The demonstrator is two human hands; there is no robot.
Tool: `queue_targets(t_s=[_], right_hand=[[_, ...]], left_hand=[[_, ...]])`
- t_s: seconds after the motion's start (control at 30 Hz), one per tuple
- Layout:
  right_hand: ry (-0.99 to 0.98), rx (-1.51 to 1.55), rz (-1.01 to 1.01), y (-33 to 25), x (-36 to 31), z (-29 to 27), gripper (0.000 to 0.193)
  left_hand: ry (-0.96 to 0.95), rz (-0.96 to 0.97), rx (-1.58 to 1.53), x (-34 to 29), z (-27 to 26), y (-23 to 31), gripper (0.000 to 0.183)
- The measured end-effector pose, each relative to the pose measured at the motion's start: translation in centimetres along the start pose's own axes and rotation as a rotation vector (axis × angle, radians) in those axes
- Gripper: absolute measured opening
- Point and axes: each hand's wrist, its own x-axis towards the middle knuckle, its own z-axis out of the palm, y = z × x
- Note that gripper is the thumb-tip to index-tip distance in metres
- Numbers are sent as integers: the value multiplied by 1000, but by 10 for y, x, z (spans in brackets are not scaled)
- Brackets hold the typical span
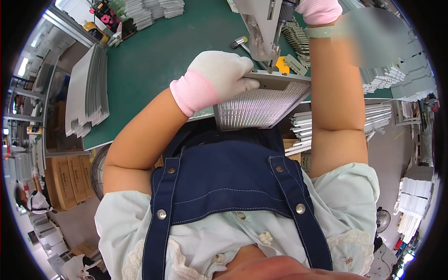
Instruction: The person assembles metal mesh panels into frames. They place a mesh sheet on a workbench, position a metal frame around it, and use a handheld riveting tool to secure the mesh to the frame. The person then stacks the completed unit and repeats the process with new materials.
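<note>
Held over the near edge of the green worktop: a flat rectangular metal panel, long axis running left to right and tipped slightly down toward the right, perforated face turned toward the body, solid grey frame edge along the far side. Fine mesh texture, silvery and ribbed with light; frame smooth and matte. Gripped at the panel's left far corner by the left hand in a white knit glove with a pink cuff, fingers curled and pressed together over the frame edge, thumb side hidden, forearm bare and bent in from the lower left. Just above the panel's far edge, a slim powered screwdriver pointing straight down, tip touching the frame near its middle. Higher above the panel, the right hand, same glove, wrapped about the tool's upper part at the picture's rim; cannot tell how tightly the fingers close. Right forearm upright beside the panel's right end. Left of the panel, stacked grey sheets on the worktop.
</note>
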Motion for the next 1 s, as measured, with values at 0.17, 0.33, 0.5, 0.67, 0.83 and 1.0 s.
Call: queue_targets(t_s=[0.17, 0.33, 0.5, 0.67, 0.83, 1.0], right_hand=[[-47, 96, 128, -5, -3, -6, 31], [-59, 24, -61, 0, -2, -9, 29], [-102, -31, -125, 7, -1, -3, 27], [-138, -66, -154, 9, 4, -4, 26], [-156, -41, -159, 11, 11, -11, 25], [-113, -29, -123, 14, 7, -10, 25]], left_hand=[[-27, -6, -6, 5, 3, -4, 32], [-100, -70, 10, 8, 6, -10, 54], [-88, -88, -3, 13, 6, -14, 56], [-126, -106, 47, 16, 10, -14, 56], [-152, -94, 27, 19, 7, -13, 56], [-130, -77, 23, 18, 10, -16, 58]])
